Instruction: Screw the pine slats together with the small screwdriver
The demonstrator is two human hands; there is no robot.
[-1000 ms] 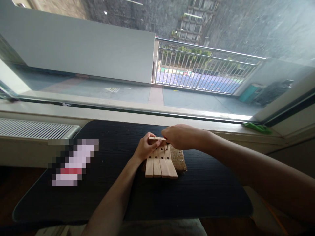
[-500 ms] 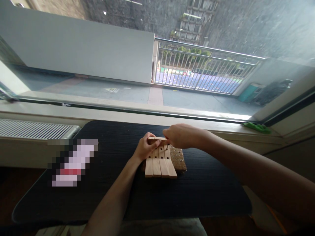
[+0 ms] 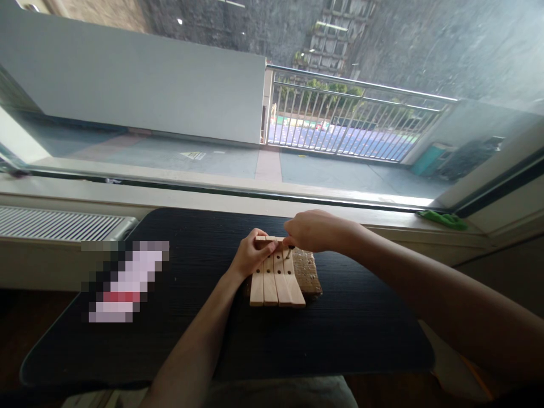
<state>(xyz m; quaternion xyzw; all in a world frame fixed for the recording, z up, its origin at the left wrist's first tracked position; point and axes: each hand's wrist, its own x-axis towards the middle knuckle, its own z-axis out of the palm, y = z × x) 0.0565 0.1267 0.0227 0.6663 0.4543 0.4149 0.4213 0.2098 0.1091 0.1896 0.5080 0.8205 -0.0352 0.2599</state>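
Pale wooden slats, side by side with rows of dark holes, lie across a rough brown block. My left hand grips the slats at their far left end, thumb pressed on top and fingers round the edge. Above the far right slat, my right hand is closed in a fist around a screwdriver. Only its thin shaft and a bit of dark handle show below the fist. The shaft points down at a hole in the slat; whether its tip sits in a screw is too small to tell.
A black table carries the work. A blurred-out pink and white item lies on its left side. Behind are a window sill, a white radiator and a green cloth-like thing.
My right hand has risen slightly and turned a little, so more of the screwdriver shows beneath it. My left hand and the slats have stayed in place.
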